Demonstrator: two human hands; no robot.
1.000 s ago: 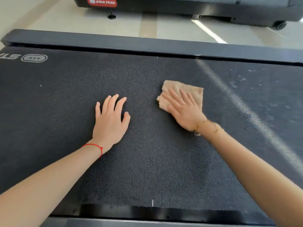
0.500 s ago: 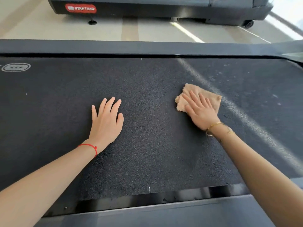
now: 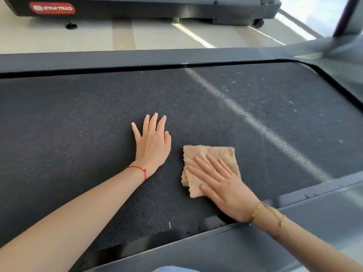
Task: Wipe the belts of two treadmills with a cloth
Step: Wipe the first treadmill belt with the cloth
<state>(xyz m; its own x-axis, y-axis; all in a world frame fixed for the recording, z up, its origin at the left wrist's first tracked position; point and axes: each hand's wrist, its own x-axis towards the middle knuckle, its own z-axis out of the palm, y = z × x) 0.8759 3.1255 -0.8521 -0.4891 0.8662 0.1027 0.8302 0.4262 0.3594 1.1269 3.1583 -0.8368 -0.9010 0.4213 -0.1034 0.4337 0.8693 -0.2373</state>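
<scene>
A dark textured treadmill belt (image 3: 78,118) fills most of the view. A folded beige cloth (image 3: 212,156) lies on it near the front side rail. My right hand (image 3: 224,185) presses flat on the cloth with straight fingers, covering its near right part. My left hand (image 3: 152,143) rests flat on the bare belt just left of the cloth, fingers straight and spread, a red string on the wrist. Pale dust spots mark the belt (image 3: 275,99) at the far right.
Grey side rails run along the far edge (image 3: 117,58) and the near edge (image 3: 255,244) of the belt. A second treadmill (image 3: 137,8) with a red logo stands beyond a strip of pale floor (image 3: 157,36). A sunlit streak crosses the belt diagonally.
My right hand has dragged the cloth toward me, from mid-belt to near the front rail. The view has shifted right and my left hand now lies closer to the cloth.
</scene>
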